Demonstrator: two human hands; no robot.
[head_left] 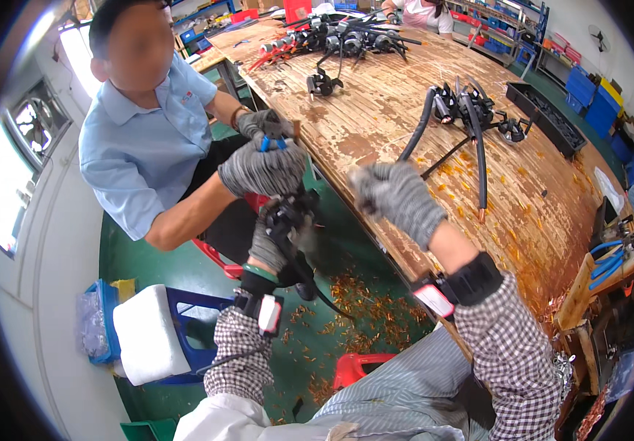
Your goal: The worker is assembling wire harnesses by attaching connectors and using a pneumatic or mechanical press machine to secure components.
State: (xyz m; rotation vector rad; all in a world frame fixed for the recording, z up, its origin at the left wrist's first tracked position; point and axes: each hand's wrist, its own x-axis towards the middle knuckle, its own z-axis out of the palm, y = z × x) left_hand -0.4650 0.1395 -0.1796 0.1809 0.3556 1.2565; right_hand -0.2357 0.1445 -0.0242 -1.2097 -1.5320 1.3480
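Note:
My left hand (pixel 266 239), in a grey knitted glove, is closed round a black cabled part (pixel 289 217) beside the table's left edge. A black cable (pixel 308 283) hangs from this part toward the floor. My right hand (pixel 399 197), gloved alike, is over the near left table edge with its fingers curled in. Its fingertips are blurred, and what they hold, if anything, is hidden. Just above my left hand are a co-worker's gloved hands (pixel 262 167), closed round a small thing with blue parts (pixel 273 143).
Black cable assemblies (pixel 464 110) lie on the worn wooden table (pixel 376 110), with more (pixel 343 37) at its far end. A long black tray (pixel 545 117) stands at the right. Copper-coloured scraps (pixel 368 309) litter the floor. A blue stool (pixel 192 331) with a white pad is left.

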